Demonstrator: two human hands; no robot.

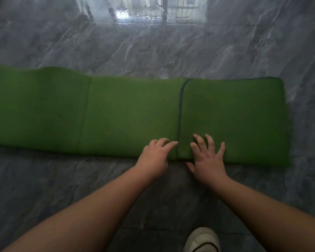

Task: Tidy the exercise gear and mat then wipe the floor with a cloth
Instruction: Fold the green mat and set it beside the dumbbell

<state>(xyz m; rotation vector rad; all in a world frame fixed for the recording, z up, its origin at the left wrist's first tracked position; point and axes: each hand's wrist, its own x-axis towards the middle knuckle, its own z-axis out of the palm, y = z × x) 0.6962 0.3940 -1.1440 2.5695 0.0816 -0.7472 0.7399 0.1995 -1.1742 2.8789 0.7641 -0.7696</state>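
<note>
Mat (131, 113) lies green and long across the grey marble floor (153, 51) in front of me, running off the left edge. Its right end is folded over onto itself, and the dark edge of that flap (233, 117) crosses the mat just above my hands. My left hand (155, 157) sits at the near edge of the mat, just left of the flap's edge, fingers loosely bent with the tips touching the surface; it has hold of nothing that I can see. My right hand (207, 157) lies flat on the flap, fingers spread and straight, pressing down near the same edge, thumb out over the floor. The two hands are close together, not touching. My white shoe (201, 240) shows at the bottom, on the floor, well apart from the mat. Bright window glare reflects off the floor at the far side.
</note>
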